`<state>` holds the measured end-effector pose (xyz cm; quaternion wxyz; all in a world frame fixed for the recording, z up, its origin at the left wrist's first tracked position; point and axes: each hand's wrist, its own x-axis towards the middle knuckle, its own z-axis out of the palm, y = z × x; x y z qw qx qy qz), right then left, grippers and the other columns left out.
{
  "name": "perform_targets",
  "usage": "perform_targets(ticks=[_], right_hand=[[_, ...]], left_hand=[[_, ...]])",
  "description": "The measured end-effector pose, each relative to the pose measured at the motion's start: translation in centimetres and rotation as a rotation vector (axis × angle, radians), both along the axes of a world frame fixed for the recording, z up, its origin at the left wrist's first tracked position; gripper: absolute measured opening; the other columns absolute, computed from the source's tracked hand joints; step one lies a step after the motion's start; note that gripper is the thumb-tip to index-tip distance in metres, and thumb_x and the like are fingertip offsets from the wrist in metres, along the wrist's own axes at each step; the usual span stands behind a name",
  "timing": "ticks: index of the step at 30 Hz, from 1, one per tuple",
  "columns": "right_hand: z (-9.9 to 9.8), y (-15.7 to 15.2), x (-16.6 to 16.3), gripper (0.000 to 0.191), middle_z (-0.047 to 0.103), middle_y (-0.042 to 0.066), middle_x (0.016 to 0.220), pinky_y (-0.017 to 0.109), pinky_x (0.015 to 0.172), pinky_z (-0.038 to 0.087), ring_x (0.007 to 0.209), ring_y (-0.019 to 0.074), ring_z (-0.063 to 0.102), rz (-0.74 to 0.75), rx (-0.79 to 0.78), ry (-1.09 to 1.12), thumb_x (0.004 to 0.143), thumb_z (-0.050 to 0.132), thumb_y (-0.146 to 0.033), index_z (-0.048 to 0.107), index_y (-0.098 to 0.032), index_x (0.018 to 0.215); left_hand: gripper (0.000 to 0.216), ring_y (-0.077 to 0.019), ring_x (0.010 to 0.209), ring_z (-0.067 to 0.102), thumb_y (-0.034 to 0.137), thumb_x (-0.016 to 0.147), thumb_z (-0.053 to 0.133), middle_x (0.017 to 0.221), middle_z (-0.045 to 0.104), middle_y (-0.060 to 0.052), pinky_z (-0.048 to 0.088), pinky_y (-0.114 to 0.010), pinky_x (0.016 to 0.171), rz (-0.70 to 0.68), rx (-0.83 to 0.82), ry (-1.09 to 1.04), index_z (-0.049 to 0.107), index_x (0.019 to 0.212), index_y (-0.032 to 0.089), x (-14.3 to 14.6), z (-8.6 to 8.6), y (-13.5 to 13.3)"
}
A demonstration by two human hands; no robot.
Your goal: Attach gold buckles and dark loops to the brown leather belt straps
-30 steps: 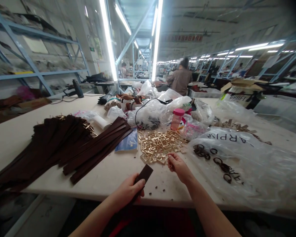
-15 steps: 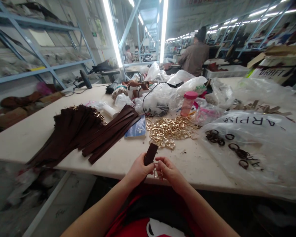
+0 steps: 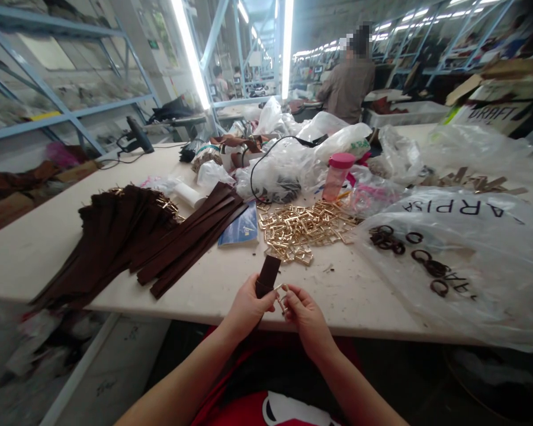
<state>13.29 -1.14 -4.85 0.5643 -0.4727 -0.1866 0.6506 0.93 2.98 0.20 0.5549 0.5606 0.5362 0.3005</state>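
Note:
Near the table's front edge, my left hand point(image 3: 247, 305) is closed round a dark brown leather strap point(image 3: 269, 272), whose end sticks up above the fingers. Close beside it, my right hand point(image 3: 304, 310) pinches a gold-coloured metal buckle point(image 3: 282, 300), held against or just by the strap. Beyond both hands lies a heap of similar gold buckles point(image 3: 304, 228). To the left, several dark brown straps point(image 3: 190, 239) lie in a stack, and a larger fanned bundle of straps point(image 3: 111, 236) shows gold metal at its far ends.
A blue booklet point(image 3: 240, 228) lies by the buckles, with a pink-lidded bottle point(image 3: 336, 177) behind. Plastic bags point(image 3: 288, 160) crowd the table's middle. On the right, a clear bag point(image 3: 479, 266) carries dark rings point(image 3: 437, 269). A person point(image 3: 349, 83) stands beyond the table.
My right hand has turned and its fingers have closed more around the buckle, which now shows more clearly at the strap. The whole view has shifted slightly.

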Motion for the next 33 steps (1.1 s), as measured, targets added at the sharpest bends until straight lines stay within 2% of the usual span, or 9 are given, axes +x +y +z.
perform_targets(ticks=[4, 6, 10, 13, 18, 21, 28, 33], right_hand=[[0.2, 0.5, 1.1, 0.033, 0.051, -0.005, 0.060, 0.018, 0.044, 0.029, 0.046, 0.0041, 0.038, -0.056, -0.020, 0.110, 0.065, 0.070, -0.038, 0.061, -0.020, 0.091], [0.8, 0.7, 1.8, 0.031, 0.050, -0.006, 0.058, 0.016, 0.042, 0.027, 0.046, 0.0035, 0.037, -0.066, -0.032, 0.186, 0.063, 0.072, -0.036, 0.062, -0.020, 0.088], [2.0, 0.8, 2.6, 0.029, 0.050, -0.005, 0.060, 0.016, 0.041, 0.027, 0.046, 0.0028, 0.036, 0.035, -0.045, 0.261, 0.062, 0.073, -0.034, 0.065, -0.019, 0.086], [2.2, 0.5, 2.5, 0.033, 0.051, -0.004, 0.060, 0.015, 0.041, 0.028, 0.046, 0.0028, 0.036, 0.081, -0.085, 0.208, 0.061, 0.074, -0.036, 0.066, -0.018, 0.088], [2.1, 0.0, 2.0, 0.034, 0.055, -0.003, 0.064, 0.015, 0.040, 0.028, 0.046, 0.0026, 0.036, 0.113, -0.094, 0.154, 0.060, 0.074, -0.038, 0.066, -0.018, 0.086], [2.1, -0.5, 1.5, 0.034, 0.056, -0.003, 0.067, 0.016, 0.040, 0.027, 0.047, 0.0032, 0.036, 0.145, -0.053, 0.124, 0.065, 0.070, -0.041, 0.065, -0.019, 0.091], [1.7, -1.9, 0.2, 0.035, 0.044, -0.006, 0.051, 0.017, 0.038, 0.026, 0.041, 0.0030, 0.032, 0.199, 0.033, 0.029, 0.071, 0.064, -0.043, 0.063, -0.016, 0.095], [2.4, -1.0, 1.1, 0.034, 0.053, -0.004, 0.064, 0.016, 0.038, 0.027, 0.043, 0.0017, 0.032, 0.013, 0.002, 0.091, 0.064, 0.071, -0.037, 0.064, -0.016, 0.089]], left_hand=[[0.029, -0.0074, 0.049, 0.053, 0.042, 0.078, 0.051, 0.074, 0.055, 0.001, 0.041, -0.020, 0.047, -0.098, -0.032, -0.004, 0.046, 0.087, 0.015, -0.9, 0.1, 0.5], [0.027, -0.0068, 0.046, 0.051, 0.042, 0.082, 0.043, 0.075, 0.056, 0.000, 0.039, -0.019, 0.043, -0.170, -0.103, 0.025, 0.045, 0.087, 0.015, -1.5, 0.3, 0.6], [0.022, -0.0073, 0.044, 0.050, 0.037, 0.082, 0.041, 0.068, 0.052, 0.003, 0.036, -0.018, 0.040, -0.414, -0.252, 0.079, 0.047, 0.088, 0.016, -2.4, 0.9, -0.1], [0.021, -0.0076, 0.047, 0.050, 0.035, 0.083, 0.040, 0.068, 0.051, 0.003, 0.038, -0.018, 0.044, -0.497, -0.209, 0.125, 0.048, 0.085, 0.016, -2.6, 1.6, -0.8], [0.023, -0.0079, 0.050, 0.050, 0.034, 0.084, 0.039, 0.070, 0.052, 0.002, 0.040, -0.019, 0.047, -0.536, -0.183, 0.149, 0.050, 0.085, 0.015, -2.7, 2.5, -1.5], [0.025, -0.0076, 0.049, 0.049, 0.034, 0.085, 0.037, 0.072, 0.053, 0.001, 0.040, -0.019, 0.046, -0.531, -0.170, 0.149, 0.052, 0.089, 0.015, -2.6, 2.5, -1.8], [0.029, -0.0095, 0.057, 0.051, 0.035, 0.084, 0.038, 0.078, 0.057, -0.003, 0.042, -0.018, 0.046, -0.538, -0.183, 0.028, 0.055, 0.096, 0.014, -2.0, 2.2, -2.5], [0.021, -0.0098, 0.056, 0.055, 0.031, 0.080, 0.043, 0.078, 0.059, -0.002, 0.043, -0.020, 0.051, -0.501, -0.257, 0.078, 0.053, 0.087, 0.014, -2.5, 2.8, -2.5]])
